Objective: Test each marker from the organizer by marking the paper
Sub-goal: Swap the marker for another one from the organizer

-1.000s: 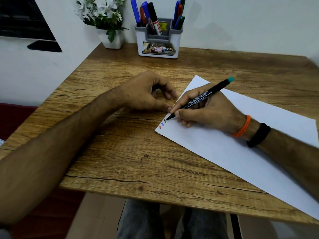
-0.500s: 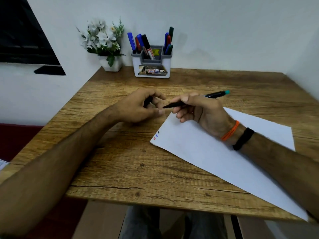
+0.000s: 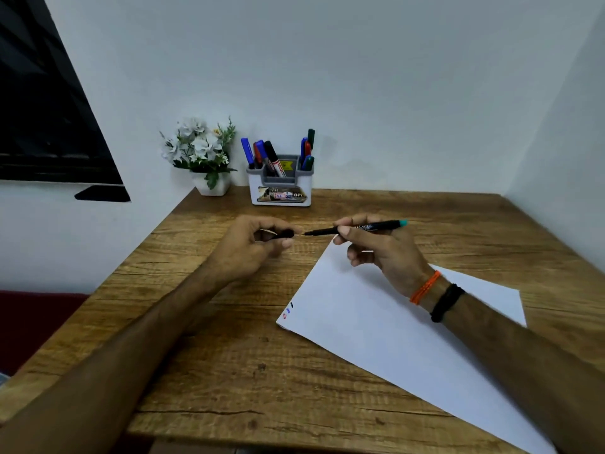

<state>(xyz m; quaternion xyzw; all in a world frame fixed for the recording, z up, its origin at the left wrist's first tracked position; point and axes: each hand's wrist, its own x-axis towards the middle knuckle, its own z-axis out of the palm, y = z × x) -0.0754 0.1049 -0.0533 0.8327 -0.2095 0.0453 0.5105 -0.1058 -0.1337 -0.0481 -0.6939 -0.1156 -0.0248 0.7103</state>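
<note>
Over the table point(image 3: 229, 371), marker point(image 3: 355, 228) lies level, tip toward what looks like its cap point(image 3: 285, 234)

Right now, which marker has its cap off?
The black marker with the teal end, in the right hand. The other markers stand capped in the organizer.

A wood-grain tabletop point(image 3: 229, 371) sits pushed into a corner of plain pale walls point(image 3: 360, 77). A dark window point(image 3: 42, 119) fills the left wall, and a white pot of pale flowers point(image 3: 203, 155) stands at the tabletop's far left corner
</note>
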